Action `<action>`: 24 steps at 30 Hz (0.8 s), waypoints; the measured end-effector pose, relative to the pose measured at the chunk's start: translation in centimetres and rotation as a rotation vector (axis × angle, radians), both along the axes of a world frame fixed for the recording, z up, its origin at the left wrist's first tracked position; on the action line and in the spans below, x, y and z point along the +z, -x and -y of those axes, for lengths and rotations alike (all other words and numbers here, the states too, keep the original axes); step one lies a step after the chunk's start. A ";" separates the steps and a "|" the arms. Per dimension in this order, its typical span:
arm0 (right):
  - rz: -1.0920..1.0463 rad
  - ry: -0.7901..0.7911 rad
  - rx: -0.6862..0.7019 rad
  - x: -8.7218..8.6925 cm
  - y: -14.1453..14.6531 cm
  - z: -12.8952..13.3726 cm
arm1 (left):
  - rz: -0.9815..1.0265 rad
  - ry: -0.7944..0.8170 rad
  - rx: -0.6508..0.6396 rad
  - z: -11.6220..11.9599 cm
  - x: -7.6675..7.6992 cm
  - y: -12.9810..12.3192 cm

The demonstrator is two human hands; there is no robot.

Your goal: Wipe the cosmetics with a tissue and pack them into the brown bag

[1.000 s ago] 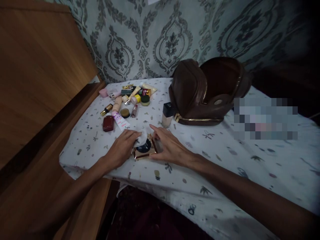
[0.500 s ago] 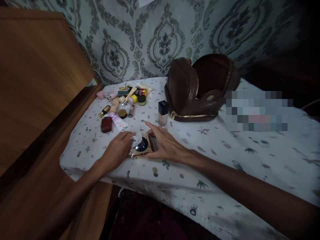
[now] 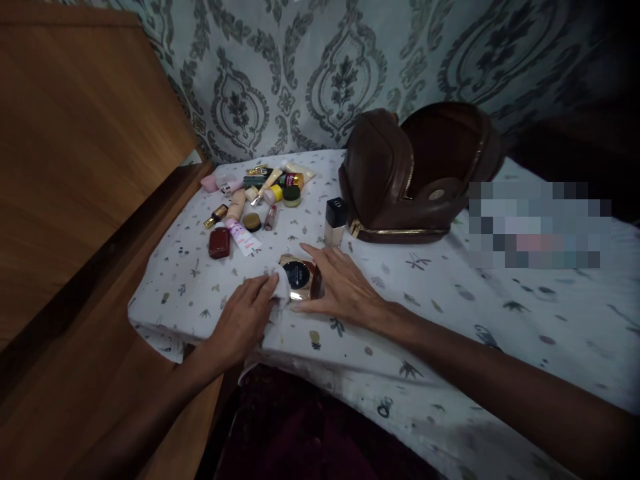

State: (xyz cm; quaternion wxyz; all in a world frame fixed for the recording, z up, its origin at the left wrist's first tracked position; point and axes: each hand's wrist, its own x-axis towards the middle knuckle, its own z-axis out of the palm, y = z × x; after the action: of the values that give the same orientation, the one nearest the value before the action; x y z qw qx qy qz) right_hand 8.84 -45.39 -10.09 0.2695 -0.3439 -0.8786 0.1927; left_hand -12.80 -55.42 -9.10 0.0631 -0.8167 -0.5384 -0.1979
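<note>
A gold compact with a round dark label [image 3: 299,276] lies near the front edge of the patterned cloth. My right hand [image 3: 345,287] grips it from the right, thumb and fingers on opposite sides. Pinched in the fingers of my left hand [image 3: 246,308] is a white wipe [image 3: 281,283], which touches the compact's left side. A foundation bottle with a black cap [image 3: 335,221] stands upright just behind my right hand. To the left lie a dark red case [image 3: 219,243], a white and purple tube [image 3: 243,237] and a round gold-lidded jar [image 3: 252,222].
A brown leather bag [image 3: 395,177] sits unzipped at the back, beside a pixelated area on the right. Several more tubes and jars, among them a green-lidded jar [image 3: 291,195], cluster at the back left. A wooden panel [image 3: 90,120] borders the left side.
The wipe in my left hand has shifted off the label to the compact's left edge, showing more of the label. The whole view has shifted slightly.
</note>
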 end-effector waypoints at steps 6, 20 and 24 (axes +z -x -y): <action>0.042 -0.029 0.008 0.4 0.0 0.3 | 0.251 0.109 -0.089 -1.4 0.1 0.6; -0.279 -0.101 -0.114 0.9 -0.3 0.0 | 1.011 0.378 0.094 -5.2 2.8 -1.1; -0.336 -0.140 -0.162 1.6 -0.3 0.5 | 1.081 0.289 0.134 -4.4 3.3 -2.1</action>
State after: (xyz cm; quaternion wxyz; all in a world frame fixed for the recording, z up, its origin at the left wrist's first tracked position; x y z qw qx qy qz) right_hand 9.11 -45.84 -8.52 0.4501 -0.3568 -0.8022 0.1634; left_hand -10.67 -50.99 -5.83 -0.3221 -0.5633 -0.5664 -0.5080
